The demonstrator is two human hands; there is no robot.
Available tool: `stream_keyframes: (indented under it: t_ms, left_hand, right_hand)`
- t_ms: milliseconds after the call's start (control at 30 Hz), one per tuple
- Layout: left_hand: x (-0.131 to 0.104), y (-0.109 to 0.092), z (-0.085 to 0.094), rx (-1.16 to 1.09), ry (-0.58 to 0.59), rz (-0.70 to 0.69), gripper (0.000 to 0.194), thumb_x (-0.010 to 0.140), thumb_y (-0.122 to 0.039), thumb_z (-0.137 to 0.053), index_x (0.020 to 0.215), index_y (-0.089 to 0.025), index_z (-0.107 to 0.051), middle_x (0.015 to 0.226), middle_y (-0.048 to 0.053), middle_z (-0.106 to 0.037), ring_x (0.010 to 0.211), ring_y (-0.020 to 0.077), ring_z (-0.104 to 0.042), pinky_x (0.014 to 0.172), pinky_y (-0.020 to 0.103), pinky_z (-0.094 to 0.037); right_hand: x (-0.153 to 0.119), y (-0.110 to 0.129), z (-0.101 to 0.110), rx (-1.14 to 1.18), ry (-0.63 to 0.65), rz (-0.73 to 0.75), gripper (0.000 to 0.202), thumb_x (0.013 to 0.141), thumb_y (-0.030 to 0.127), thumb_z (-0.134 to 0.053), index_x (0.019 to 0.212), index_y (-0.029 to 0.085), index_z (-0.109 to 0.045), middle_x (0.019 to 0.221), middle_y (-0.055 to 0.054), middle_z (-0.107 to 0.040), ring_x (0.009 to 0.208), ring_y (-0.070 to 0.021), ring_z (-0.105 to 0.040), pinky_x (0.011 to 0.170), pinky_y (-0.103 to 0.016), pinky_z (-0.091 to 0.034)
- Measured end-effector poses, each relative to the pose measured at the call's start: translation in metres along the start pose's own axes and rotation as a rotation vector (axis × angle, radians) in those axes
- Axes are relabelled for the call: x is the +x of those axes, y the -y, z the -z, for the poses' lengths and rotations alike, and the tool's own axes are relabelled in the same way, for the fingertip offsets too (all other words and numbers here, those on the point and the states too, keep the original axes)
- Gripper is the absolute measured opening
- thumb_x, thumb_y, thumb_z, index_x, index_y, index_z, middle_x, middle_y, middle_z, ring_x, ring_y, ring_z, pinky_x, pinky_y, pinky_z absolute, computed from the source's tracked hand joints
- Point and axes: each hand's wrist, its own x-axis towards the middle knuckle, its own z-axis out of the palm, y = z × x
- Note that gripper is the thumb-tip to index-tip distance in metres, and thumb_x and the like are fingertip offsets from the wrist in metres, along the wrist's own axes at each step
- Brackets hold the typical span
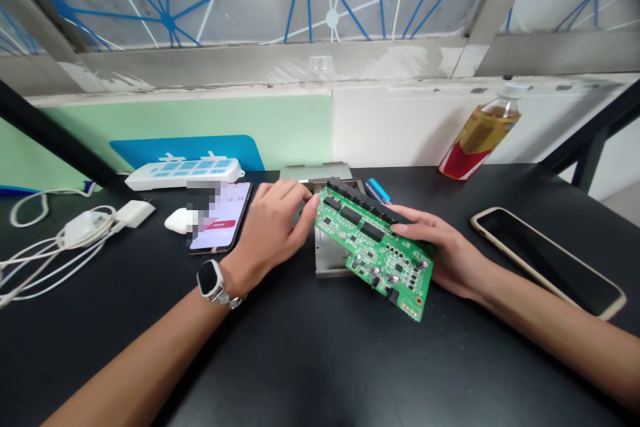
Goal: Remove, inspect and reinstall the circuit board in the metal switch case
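Note:
A green circuit board (360, 238) is tilted above the desk, its row of black ports (363, 201) along the upper edge and its chips facing me. My right hand (445, 250) grips its right end, thumb on the front near the ports and the other fingers partly hidden behind. The thumb and index finger of my left hand (277, 217) close on the board's left corner; the other fingers are bent. Beneath the board lies an open metal case (330, 260), mostly covered by it. A blue cylindrical object (379, 191) lies behind my right hand.
Left of my hands are a lit phone (220, 223), a white case (179, 220), a power strip (185, 173) and chargers with white cables (87, 230). At right, a dark phone in a beige case (547, 263) lies near a tilted-looking drink bottle (480, 137) by the wall.

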Motion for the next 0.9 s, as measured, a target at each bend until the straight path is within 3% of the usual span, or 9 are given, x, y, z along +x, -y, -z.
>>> stream_keyframes:
  t_ms: [100, 267, 467, 600, 733, 900]
  left_hand:
    - [0.001, 0.001, 0.005, -0.001, -0.001, -0.011, 0.023, 0.103, -0.037, -0.049, 0.102, -0.018, -0.061, 0.103, 0.008, -0.069, 0.096, 0.0235, -0.061, 0.087, 0.041, -0.040]
    - [0.001, 0.002, 0.006, -0.406, 0.155, 0.092, 0.032, 0.100, -0.040, -0.058, 0.124, -0.019, -0.065, 0.118, 0.009, -0.069, 0.101, 0.0212, -0.065, 0.091, 0.037, -0.049]
    - [0.005, 0.005, 0.007, -0.665, 0.294, 0.287, 0.034, 0.095, -0.047, -0.065, 0.111, -0.019, -0.074, 0.097, 0.007, -0.074, 0.083, 0.0194, -0.066, 0.073, 0.031, -0.052]
    - [0.005, -0.001, 0.010, -0.621, 0.394, 0.233, 0.029, 0.092, -0.047, -0.070, 0.093, -0.020, -0.079, 0.080, 0.005, -0.073, 0.074, 0.0182, -0.064, 0.067, 0.030, -0.049]
    - [0.001, -0.019, 0.013, -0.657, 0.592, 0.159, 0.029, 0.094, -0.048, -0.067, 0.093, -0.022, -0.080, 0.079, 0.004, -0.073, 0.072, 0.0180, -0.063, 0.063, 0.029, -0.047]
    - [0.001, -0.036, 0.019, -0.726, 0.719, 0.184, 0.036, 0.098, -0.047, -0.061, 0.077, -0.018, -0.069, 0.064, -0.002, -0.052, 0.058, 0.0114, -0.042, 0.052, 0.025, -0.033]
  right_hand:
    - [0.000, 0.000, 0.002, -0.020, 0.015, -0.009, 0.047, 0.075, 0.020, -0.083, 0.121, 0.019, -0.077, 0.099, -0.008, -0.083, 0.073, -0.0193, -0.077, 0.073, -0.029, -0.059]
    - [0.001, 0.001, 0.006, -0.050, 0.057, -0.051, 0.046, 0.074, 0.019, -0.084, 0.119, 0.016, -0.079, 0.086, -0.007, -0.083, 0.069, -0.0179, -0.077, 0.067, -0.026, -0.059]
    - [0.001, 0.004, 0.011, -0.136, 0.136, -0.123, 0.052, 0.074, 0.024, -0.086, 0.125, 0.017, -0.077, 0.098, -0.011, -0.083, 0.075, -0.0204, -0.078, 0.075, -0.030, -0.061]
    - [0.000, 0.005, 0.012, -0.235, 0.220, -0.111, 0.047, 0.077, 0.025, -0.085, 0.123, 0.018, -0.078, 0.103, -0.011, -0.083, 0.083, -0.0210, -0.080, 0.075, -0.029, -0.061]
    - [-0.001, 0.006, 0.014, -0.320, 0.301, -0.097, 0.043, 0.078, 0.026, -0.085, 0.120, 0.020, -0.079, 0.101, -0.008, -0.083, 0.084, -0.0205, -0.079, 0.077, -0.031, -0.062]
    - [-0.004, 0.007, 0.010, -0.265, 0.323, -0.156, 0.043, 0.076, 0.030, -0.084, 0.118, 0.019, -0.078, 0.093, -0.006, -0.083, 0.077, -0.0199, -0.078, 0.074, -0.030, -0.061]
